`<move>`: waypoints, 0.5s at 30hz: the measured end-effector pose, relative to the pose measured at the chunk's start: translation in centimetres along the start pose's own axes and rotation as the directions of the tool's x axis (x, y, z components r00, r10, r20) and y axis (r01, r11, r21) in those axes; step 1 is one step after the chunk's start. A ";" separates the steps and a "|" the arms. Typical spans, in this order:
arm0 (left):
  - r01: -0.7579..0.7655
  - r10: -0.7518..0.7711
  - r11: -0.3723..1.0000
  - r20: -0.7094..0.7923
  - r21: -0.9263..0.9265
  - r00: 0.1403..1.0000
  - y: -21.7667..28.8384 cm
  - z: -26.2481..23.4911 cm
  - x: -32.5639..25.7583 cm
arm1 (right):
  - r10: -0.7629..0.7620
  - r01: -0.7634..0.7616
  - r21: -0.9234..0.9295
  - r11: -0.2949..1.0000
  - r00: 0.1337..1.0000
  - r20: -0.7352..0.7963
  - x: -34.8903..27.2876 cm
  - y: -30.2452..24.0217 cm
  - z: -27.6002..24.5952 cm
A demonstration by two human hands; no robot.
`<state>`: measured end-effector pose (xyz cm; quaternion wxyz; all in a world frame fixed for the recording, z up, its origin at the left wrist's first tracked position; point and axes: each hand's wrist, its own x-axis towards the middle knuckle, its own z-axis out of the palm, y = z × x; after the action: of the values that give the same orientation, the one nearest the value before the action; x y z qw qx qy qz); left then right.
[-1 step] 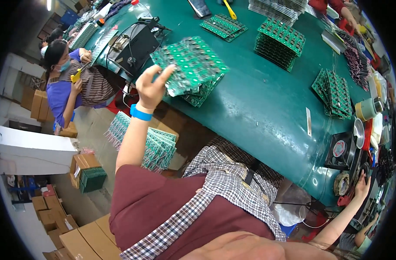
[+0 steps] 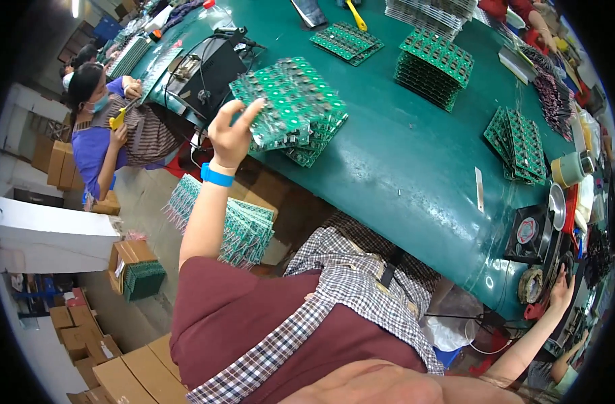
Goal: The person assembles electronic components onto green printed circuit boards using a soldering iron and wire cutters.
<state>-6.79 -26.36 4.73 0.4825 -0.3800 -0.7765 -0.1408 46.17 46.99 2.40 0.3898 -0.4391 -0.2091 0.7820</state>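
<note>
So the main thing is a green circuit board panel, up at the left end of the table, tilted a bit and slightly blurry. The left hand has its near left edge pinched between thumb and fingers, and there's a blue wristband just below that hand. Right under the panel sits a loose stack of similar boards at the near edge of the green table; can't tell if the panel touches it.

Just left of that is a black box-shaped device with cables. Farther back there's a small board pile, then a taller, neater stack to its right, and a fanned-out bunch over on the right. A thin pale strip lies near that bunch.

The right hand is way off at the right, fingers reaching out beside a beige ring-shaped thing and near a black fan. Can't tell whether those fingers are gripping anything.

Down on the left, wired boards sit below table height, and beyond them a co-worker in purple holds a yellow tool.
</note>
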 end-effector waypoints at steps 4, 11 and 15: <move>0.143 -0.141 0.979 0.021 -0.147 0.990 -2.1 2.2 -1.9 | 0.006 0.113 -0.344 0.932 0.945 0.328 -5.0 2.6 0.5; 0.316 -0.207 0.852 0.287 -0.417 0.935 -3.3 3.6 -3.0 | -0.180 0.553 -0.515 0.655 0.777 0.604 -26.1 22.4 20.7; 0.461 -0.231 0.738 0.457 -0.492 0.859 -4.3 3.2 -5.1 | 0.433 0.553 -0.665 0.502 0.505 0.747 -28.3 37.8 33.9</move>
<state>-10.68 -29.70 -0.59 0.1523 -0.3751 -0.8278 -0.3883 10.06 2.03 9.80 -0.0120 -0.1094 -0.7492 0.6531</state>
